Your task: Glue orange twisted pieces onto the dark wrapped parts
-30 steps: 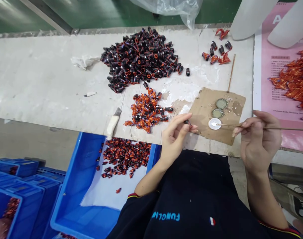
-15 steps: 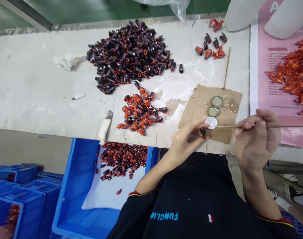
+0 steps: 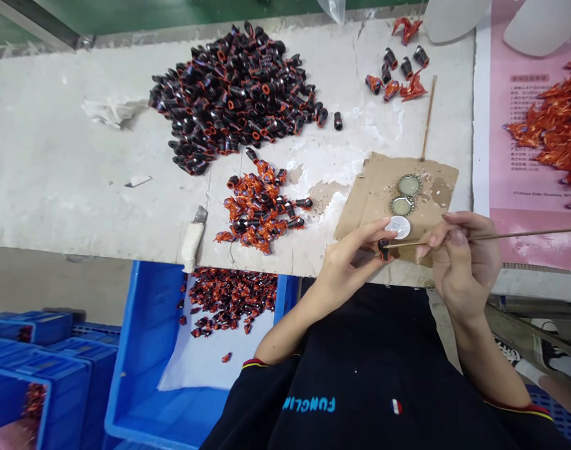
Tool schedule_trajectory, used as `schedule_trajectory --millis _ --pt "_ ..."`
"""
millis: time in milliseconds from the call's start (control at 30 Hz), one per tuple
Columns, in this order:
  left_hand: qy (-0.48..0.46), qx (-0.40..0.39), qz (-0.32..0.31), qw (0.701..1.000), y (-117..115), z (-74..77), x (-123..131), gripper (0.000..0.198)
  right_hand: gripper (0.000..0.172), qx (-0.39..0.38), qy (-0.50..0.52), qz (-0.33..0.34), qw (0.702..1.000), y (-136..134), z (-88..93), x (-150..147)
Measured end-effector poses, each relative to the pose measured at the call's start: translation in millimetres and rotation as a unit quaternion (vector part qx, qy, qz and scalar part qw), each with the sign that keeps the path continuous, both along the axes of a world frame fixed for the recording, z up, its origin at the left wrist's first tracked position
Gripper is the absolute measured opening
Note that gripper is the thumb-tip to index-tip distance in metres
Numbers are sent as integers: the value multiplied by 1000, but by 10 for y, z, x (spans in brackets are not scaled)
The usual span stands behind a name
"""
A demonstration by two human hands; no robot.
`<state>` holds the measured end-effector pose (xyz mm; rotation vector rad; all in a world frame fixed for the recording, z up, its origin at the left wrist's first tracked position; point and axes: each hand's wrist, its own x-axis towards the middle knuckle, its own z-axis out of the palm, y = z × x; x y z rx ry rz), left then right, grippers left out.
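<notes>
Head camera looks down past a dark shirt (image 3: 360, 375) to a blue bin (image 3: 144, 350) below the table edge, with a scatter of black-and-orange pieces (image 3: 229, 300) on a white sheet inside it. Just above the lap, the left hand (image 3: 348, 265) pinches a small black piece (image 3: 384, 249) between thumb and forefinger at the near edge of the white table (image 3: 55, 175). The right hand (image 3: 458, 262) grips a thin stick (image 3: 501, 235) in its fingertips, and the tip meets the piece. The step in hand looks like dabbing the piece with the stick; in my judgement it calls for a steady tip and a firm pinch so the piece does not turn. The stick's long axis runs almost level across the view, tip pointing left at the piece, tail rising slightly toward the right edge. The piece's short axis seems to run toward and away from the person; which end is open cannot be told. Just beyond lies a cardboard scrap (image 3: 369, 194) with a white-filled cap (image 3: 398, 226) and two bottle caps (image 3: 409, 185). Left of it is a wrapped blade (image 3: 191, 240) and a small orange-finned pile (image 3: 259, 209); farther off, a large black pile (image 3: 233, 94), a spare stick (image 3: 427, 119) and a pink sheet (image 3: 515, 125).
</notes>
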<state>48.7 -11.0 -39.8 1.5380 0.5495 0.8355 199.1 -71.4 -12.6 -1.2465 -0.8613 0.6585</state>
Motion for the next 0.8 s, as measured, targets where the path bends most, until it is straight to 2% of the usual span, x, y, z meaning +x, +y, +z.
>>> schedule_trajectory --millis 800 --pt "-4 -9 10 1000 4 22 1 49 10 -6 0 18 1000 -24 -38 12"
